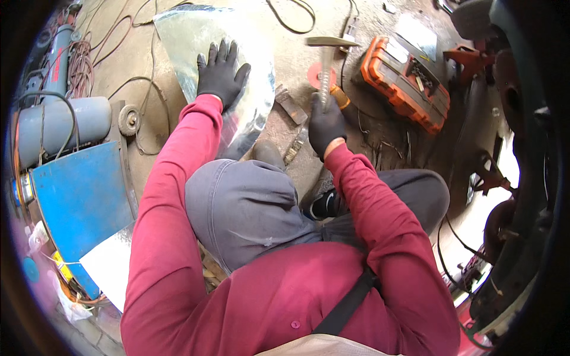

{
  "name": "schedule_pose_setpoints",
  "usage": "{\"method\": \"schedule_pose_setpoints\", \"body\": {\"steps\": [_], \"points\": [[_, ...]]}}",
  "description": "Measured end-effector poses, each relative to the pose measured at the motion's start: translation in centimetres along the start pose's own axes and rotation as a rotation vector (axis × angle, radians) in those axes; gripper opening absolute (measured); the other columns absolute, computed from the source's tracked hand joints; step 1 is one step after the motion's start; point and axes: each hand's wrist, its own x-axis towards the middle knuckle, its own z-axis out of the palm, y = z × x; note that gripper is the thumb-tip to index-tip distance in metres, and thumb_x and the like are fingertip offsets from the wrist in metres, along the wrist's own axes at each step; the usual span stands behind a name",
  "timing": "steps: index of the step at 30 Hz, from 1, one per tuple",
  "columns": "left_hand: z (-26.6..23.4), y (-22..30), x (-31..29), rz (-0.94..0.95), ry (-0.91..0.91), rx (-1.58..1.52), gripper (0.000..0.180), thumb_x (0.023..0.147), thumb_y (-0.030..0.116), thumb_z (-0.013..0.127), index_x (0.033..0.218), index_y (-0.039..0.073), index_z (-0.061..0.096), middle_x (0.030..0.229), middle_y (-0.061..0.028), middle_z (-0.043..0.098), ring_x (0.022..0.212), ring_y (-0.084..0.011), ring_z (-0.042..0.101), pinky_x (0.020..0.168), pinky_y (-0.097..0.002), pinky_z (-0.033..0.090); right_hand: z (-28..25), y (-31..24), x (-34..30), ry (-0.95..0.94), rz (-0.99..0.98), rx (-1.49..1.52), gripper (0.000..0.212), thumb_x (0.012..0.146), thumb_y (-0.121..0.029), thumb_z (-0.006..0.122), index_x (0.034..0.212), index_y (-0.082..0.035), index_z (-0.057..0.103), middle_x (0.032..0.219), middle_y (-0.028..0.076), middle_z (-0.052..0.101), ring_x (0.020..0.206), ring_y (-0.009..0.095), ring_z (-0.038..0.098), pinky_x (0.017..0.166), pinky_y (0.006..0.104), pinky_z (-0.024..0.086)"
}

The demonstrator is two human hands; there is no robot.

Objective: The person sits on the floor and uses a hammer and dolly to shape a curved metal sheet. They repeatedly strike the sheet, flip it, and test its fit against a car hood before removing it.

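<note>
Both hands wear black gloves. My left hand (221,74) lies flat with its fingers spread on a shiny, curved piece of sheet metal (187,38). That sheet stretches from the far floor back toward my knee. In my right hand (326,126) I grip a hammer (328,59) by its handle, its narrow pointed head raised off the floor, to the right of the sheet. Close to the hammer, an angle grinder (339,97) with an orange body and a reddish disc (320,75) rests on the ground, partly hidden behind the hammer and my hand.
An orange and black toolbox (404,83) stands at the right. A flat metal block (290,107) lies between my hands. Cables (145,83) trail over the floor at the left, near a grey cylinder tank (65,127) and a blue panel (83,202). Dark machinery fills the right edge.
</note>
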Motion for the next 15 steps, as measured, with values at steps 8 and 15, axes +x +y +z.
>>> {"method": "schedule_pose_setpoints", "body": {"steps": [8, 15], "points": [[0.5, -3.1, -5.5, 0.322, -0.031, -0.153, 0.08, 0.106, 0.057, 0.046, 0.17, 0.016, 0.023, 0.176, -0.0132, 0.022, 0.163, -0.0383, 0.017, 0.131, -0.0565, 0.01, -0.5, -0.9, -1.6, -0.147, -0.051, -0.04, 0.041, 0.106, -0.038, 0.058, 0.114, 0.001, 0.065, 0.106, 0.034, 0.069, 0.105, 0.054, 0.066, 0.088, 0.0548, 0.053], [0.6, -2.3, -2.5, -0.007, 0.023, 0.0, 0.088, 0.103, 0.071, 0.04, 0.172, 0.023, 0.016, 0.179, -0.0055, 0.015, 0.164, -0.0376, 0.011, 0.125, -0.0729, 0.007, -0.6, -1.0, -2.6, -0.032, -0.081, 0.035, 0.039, 0.105, -0.038, 0.06, 0.107, 0.001, 0.064, 0.104, 0.033, 0.069, 0.103, 0.054, 0.065, 0.085, 0.0545, 0.052]]}}
